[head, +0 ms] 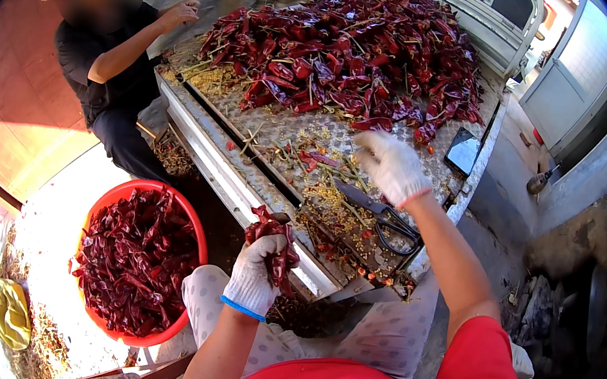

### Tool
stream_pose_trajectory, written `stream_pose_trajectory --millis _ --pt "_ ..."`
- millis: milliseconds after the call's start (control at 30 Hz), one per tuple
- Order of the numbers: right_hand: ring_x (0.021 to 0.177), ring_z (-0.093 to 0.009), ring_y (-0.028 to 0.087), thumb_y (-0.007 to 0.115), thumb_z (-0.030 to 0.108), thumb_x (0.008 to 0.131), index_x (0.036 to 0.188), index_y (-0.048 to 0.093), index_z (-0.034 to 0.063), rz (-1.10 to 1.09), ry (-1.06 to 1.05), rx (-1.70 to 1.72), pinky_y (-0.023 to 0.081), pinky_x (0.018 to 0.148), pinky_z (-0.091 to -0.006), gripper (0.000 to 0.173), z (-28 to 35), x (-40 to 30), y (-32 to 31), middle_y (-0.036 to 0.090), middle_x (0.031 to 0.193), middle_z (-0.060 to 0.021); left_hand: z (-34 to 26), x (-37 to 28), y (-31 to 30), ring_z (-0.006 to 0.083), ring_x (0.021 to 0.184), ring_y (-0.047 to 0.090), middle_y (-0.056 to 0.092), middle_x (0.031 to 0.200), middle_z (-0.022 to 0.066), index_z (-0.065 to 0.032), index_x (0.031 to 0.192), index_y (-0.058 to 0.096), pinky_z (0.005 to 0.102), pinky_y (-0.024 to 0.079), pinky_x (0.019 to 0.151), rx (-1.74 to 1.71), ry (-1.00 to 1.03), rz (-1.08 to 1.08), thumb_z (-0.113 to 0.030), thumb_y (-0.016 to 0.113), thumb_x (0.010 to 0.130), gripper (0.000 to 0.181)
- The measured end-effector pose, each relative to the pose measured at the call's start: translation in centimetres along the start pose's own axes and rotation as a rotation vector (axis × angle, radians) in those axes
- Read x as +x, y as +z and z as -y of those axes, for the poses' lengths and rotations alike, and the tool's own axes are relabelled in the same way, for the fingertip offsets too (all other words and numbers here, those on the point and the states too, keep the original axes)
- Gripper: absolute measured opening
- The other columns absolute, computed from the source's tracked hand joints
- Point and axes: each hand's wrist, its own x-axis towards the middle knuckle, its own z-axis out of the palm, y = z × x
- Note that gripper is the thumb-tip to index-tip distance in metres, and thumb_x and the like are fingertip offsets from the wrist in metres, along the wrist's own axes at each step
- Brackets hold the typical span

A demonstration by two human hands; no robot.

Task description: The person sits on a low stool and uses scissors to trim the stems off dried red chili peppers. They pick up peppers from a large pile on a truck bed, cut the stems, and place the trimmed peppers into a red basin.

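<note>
My left hand (254, 277), in a white knit glove with a blue cuff, grips several dried red chili peppers (283, 257) just off the metal bed's near edge. My right hand (392, 166), gloved in white with a pink cuff, hovers over the bed in front of the chili heap (358, 52). Its fingers are partly curled, and I cannot tell whether anything is between them. Below it, black-handled scissors (373, 211) lie among yellow seeds and stem scraps (336, 165).
A red plastic tub (202, 239) full of dried chilies stands at lower left. Across the bed's left corner sits another person (116, 70) with a hand raised. A smartphone (463, 151) rests at the right edge of the metal truck bed (199, 143). Behind is a white door (577, 82).
</note>
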Motion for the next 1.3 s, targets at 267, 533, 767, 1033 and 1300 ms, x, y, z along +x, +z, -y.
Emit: stream_pose_trajectory --millis 267,533,767,1033,1300 --pt "0.116 -0.039 0.059 0.061 0.027 0.091 0.132 0.055 0.0072 -0.053 0.244 -0.263 0.047 0.098 -0.0456 0.046 -11.8 6.8 2.2 0.061 0.126 -0.0210 -8.7 -0.7 -11.6 0.0202 0.071 0.063 0.068 0.089 0.0068 -0.0040 0.106 0.063 0.0362 0.052 0.060 0.175 0.009 -0.220 -0.011 0.064 0.085 0.022" --pt "0.114 -0.037 0.061 0.065 0.032 0.090 0.129 0.057 0.0037 -0.183 0.146 -0.118 0.048 0.097 -0.0424 0.049 -7.4 3.2 1.8 0.065 0.123 -0.0201 -24.0 -5.3 -27.8 0.0272 0.085 0.063 0.067 0.104 0.0077 -0.0159 0.106 0.066 0.0513 0.054 0.074 0.238 0.380 -0.780 -0.033 0.068 0.090 0.023" --pt "0.092 -0.035 0.068 0.067 0.029 0.085 0.113 0.062 0.0113 0.171 -0.160 -0.125 0.054 0.077 -0.0450 0.033 6.2 -4.9 -0.7 0.069 0.105 -0.0131 -17.0 -2.8 -21.1 0.0200 0.129 0.049 0.046 0.146 0.0128 0.0003 0.148 0.035 0.0293 0.037 0.106 0.784 0.575 -0.754 -0.012 0.074 0.082 0.077" --pt "0.084 -0.032 0.069 0.068 0.031 0.082 0.102 0.063 0.0116 0.408 -0.490 -0.153 0.055 0.073 -0.0438 0.028 11.2 -6.8 2.5 0.067 0.091 -0.0101 -4.9 -2.0 -2.8 0.0205 0.126 0.050 0.050 0.137 0.0149 0.0033 0.147 0.033 0.0331 0.045 0.101 0.630 -0.015 0.397 -0.001 0.072 0.082 0.076" --pt "0.096 -0.033 0.069 0.073 0.021 0.082 0.118 0.065 0.0075 0.359 -0.394 0.542 0.055 0.083 -0.0383 0.039 9.6 -8.9 3.1 0.070 0.105 -0.0155 -2.1 -4.3 0.1 0.0095 0.093 0.060 0.062 0.109 0.0028 -0.0007 0.136 0.048 0.0231 0.048 0.078 0.345 -0.214 0.303 -0.015 0.073 0.085 0.059"
